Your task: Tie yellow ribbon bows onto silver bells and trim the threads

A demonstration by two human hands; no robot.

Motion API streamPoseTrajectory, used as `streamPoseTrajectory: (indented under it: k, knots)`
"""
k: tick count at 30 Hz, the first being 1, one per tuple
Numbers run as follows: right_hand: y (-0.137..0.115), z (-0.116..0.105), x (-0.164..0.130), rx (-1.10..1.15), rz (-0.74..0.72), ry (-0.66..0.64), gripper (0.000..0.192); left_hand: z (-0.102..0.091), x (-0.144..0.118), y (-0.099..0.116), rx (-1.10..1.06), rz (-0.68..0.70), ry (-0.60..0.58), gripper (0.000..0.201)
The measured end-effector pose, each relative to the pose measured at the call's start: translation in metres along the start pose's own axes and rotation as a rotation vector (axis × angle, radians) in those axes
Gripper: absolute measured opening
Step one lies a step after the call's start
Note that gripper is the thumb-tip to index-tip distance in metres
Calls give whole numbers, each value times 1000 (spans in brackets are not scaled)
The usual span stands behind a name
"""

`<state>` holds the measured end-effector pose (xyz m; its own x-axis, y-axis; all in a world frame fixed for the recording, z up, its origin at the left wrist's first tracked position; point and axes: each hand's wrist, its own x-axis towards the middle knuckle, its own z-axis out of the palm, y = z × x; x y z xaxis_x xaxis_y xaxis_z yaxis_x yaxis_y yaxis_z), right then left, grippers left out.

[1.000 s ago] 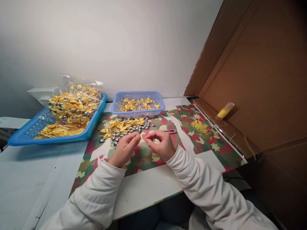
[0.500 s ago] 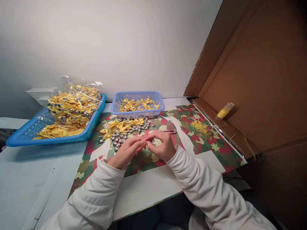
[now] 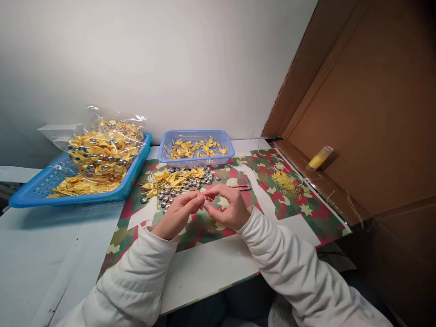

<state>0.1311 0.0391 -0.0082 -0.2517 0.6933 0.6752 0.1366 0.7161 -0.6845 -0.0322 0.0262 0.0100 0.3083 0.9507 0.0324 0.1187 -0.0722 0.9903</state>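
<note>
My left hand [image 3: 181, 212] is closed in a pinch, thumb against forefinger. Its tips meet those of my right hand [image 3: 229, 206], whose bent thumb and forefinger curve into a ring. A tiny golden bit [image 3: 209, 199] shows between the fingertips, too small to name. Just beyond my left hand lie silver bell-like beads [image 3: 166, 196] and a pile of yellow ribbon bows [image 3: 173, 179]. Behind my right hand, a reddish slotted tool [image 3: 242, 187] rests on the patterned mat [image 3: 200, 231].
A lilac basket [image 3: 195, 160] with yellow bows stands at the back. At left, a blue basket [image 3: 78, 198] bears a clear bag of bows with silver beads [image 3: 105, 145]. Yellow thread [image 3: 286, 180] lies at right, near a yellow spool [image 3: 319, 158] by the cardboard wall [image 3: 368, 113].
My right thumb and forefinger have parted a little at the tips, and the golden bit has come into view between them. The other things stay in place.
</note>
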Motion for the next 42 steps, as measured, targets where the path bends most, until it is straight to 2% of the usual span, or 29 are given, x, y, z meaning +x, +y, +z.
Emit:
streamPoseTrajectory:
  k: [6,16,28,42]
  knots:
    - [-1,2,0,-24,-44,68,10,0,1,-4,36,-4,-14,35]
    - [3,4,-5,-225,-77,77,11,5,0,1,157,-12,-81,38]
    - [7,3,-4,-276,-176,100,13,1,1,0,270,-46,-49,34]
    - [8,-1,-3,-359,-150,69,13,-1,2,4,312,-13,-40,35]
